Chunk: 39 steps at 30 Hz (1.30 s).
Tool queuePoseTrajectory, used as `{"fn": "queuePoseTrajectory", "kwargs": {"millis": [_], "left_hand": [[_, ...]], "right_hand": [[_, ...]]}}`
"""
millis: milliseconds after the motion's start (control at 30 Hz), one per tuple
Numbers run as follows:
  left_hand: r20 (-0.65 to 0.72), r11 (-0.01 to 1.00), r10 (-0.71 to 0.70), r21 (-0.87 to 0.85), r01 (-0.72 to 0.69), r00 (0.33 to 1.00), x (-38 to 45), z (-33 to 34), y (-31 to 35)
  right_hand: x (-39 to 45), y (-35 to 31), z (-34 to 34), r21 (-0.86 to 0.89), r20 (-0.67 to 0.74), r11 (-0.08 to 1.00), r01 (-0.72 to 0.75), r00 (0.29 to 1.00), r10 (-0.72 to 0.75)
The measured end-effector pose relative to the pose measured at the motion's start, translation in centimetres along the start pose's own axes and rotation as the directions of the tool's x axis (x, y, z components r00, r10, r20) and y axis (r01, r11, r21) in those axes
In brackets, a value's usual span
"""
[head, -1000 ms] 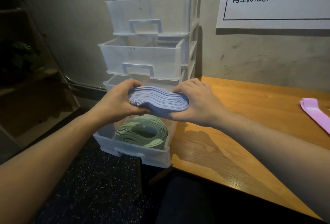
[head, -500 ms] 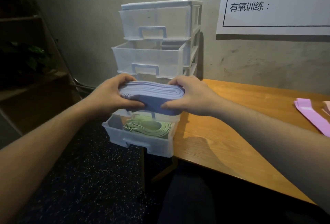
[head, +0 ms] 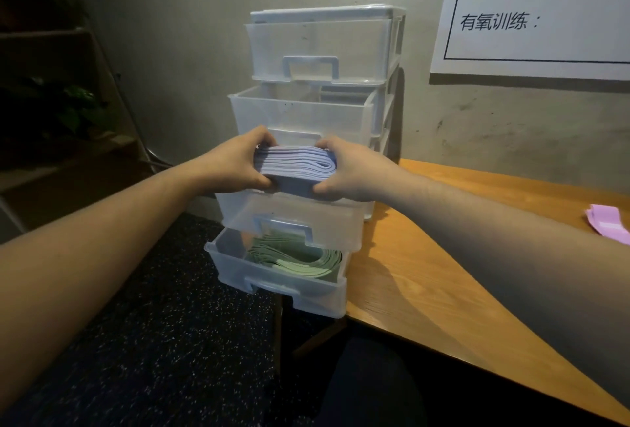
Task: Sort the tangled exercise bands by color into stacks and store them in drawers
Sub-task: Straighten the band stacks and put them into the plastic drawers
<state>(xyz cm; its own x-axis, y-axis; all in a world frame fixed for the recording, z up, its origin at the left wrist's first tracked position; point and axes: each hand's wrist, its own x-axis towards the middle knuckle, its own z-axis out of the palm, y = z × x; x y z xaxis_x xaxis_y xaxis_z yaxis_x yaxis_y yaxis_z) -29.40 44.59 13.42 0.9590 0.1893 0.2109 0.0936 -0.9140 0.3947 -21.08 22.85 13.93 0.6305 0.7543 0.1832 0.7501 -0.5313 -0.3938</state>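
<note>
Both hands, left hand [head: 231, 162] and right hand [head: 351, 172], grip the lavender band stack [head: 295, 167] before the drawer unit [head: 324, 48].

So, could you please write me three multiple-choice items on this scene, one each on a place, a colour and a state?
1. Where do the green bands lie?
A. top drawer
B. bottom drawer
C. on the table

2. What colour is the stack held by both hands?
A. lilac-blue
B. green
C. orange

3. How does the top drawer stand?
A. pulled fully out
B. removed
C. pushed in

Key:
1 B, the green bands show inside the pulled-out bottom drawer.
2 A, the left hand and right hand grip a lilac-blue stack at its ends.
3 C, its front sits almost flush with the frame, while the three below stick out.
</note>
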Motion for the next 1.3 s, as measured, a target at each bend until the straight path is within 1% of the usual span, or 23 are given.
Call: {"fn": "queuePoseTrajectory", "kwargs": {"millis": [133,200,300,367,433,500,567,700,800,867,900,933,1033,1067,1133,1167,1233,1300], "left_hand": [[0.055,1.0,0.009,-0.023,-0.008,0.998,0.6,0.7,-1.0],[0.092,0.999,0.037,-0.024,-0.035,0.995,0.9,0.9,-1.1],[0.133,0.995,0.091,0.015,-0.094,0.987,1.6,1.2,-1.4],[0.161,0.995,0.095,-0.014,-0.094,0.982,2.0,1.4,-1.6],[0.213,0.996,0.076,-0.061,-0.064,0.974,2.2,1.4,-1.8],[0.295,0.996,0.06,-0.078,-0.038,0.954,2.3,1.4,-2.1],[0.362,0.996,0.068,-0.072,-0.045,0.93,2.4,1.3,-2.2],[0.457,0.994,0.006,-0.1,0.044,0.89,2.6,0.9,-2.2],[0.537,0.996,-0.051,-0.029,0.079,0.842,3.0,0.4,-1.9],[0.601,0.995,-0.092,0.093,0.045,0.794,3.4,0.1,-1.3],[0.616,0.991,-0.095,0.134,0.015,0.782,3.5,-0.1,-0.9],[0.619,0.992,-0.083,0.124,0.007,0.781,3.7,-0.1,-0.4],[0.591,0.997,-0.038,-0.037,0.075,0.806,3.9,-0.1,0.9],[0.594,0.997,-0.03,-0.037,0.064,0.804,3.9,0.0,1.0],[0.625,0.998,-0.039,0.069,-0.006,0.78,4.1,0.5,0.9],[0.653,0.994,-0.049,0.106,-0.027,0.756,4.1,0.6,0.8],[0.699,0.995,-0.067,0.101,-0.006,0.712,4.2,0.7,0.2],[0.719,0.997,-0.077,0.069,0.04,0.691,4.3,0.8,-0.6]], "right_hand": [[1.4,0.1,0.8,-0.088,0.083,0.996,-0.031,0.996,0.038],[1.9,0.2,1.3,-0.151,0.104,0.987,-0.046,0.993,0.062],[2.2,0.5,1.9,-0.268,0.081,0.962,-0.046,0.994,0.07],[2.3,0.7,2.2,-0.303,0.066,0.952,-0.037,0.996,0.059],[2.5,0.9,2.4,-0.305,0.081,0.952,-0.029,0.995,0.056],[2.8,1.1,2.4,-0.314,0.156,0.949,-0.016,0.985,0.068],[2.9,1.2,2.3,-0.31,0.227,0.951,-0.001,0.971,0.075],[3.2,1.6,2.3,-0.302,0.259,0.953,0.02,0.964,0.062],[3.4,1.5,2.3,-0.248,0.305,0.969,0.009,0.95,0.069],[3.3,1.4,2.2,-0.289,0.339,0.957,0.034,0.938,0.069],[3.3,1.5,2.1,-0.308,0.348,0.95,0.046,0.935,0.068],[3.3,1.5,2.1,-0.317,0.349,0.947,0.053,0.935,0.065],[3.2,1.6,2.1,-0.291,0.352,0.956,0.041,0.934,0.067],[3.1,1.5,2.1,-0.274,0.364,0.961,0.029,0.928,0.076],[3.2,1.4,2.2,-0.27,0.373,0.963,0.021,0.924,0.084],[3.4,1.4,2.4,-0.289,0.368,0.957,0.027,0.926,0.085],[3.6,1.3,2.6,-0.315,0.346,0.949,0.031,0.934,0.085],[3.6,1.3,2.7,-0.321,0.337,0.947,0.017,0.936,0.098]]}}
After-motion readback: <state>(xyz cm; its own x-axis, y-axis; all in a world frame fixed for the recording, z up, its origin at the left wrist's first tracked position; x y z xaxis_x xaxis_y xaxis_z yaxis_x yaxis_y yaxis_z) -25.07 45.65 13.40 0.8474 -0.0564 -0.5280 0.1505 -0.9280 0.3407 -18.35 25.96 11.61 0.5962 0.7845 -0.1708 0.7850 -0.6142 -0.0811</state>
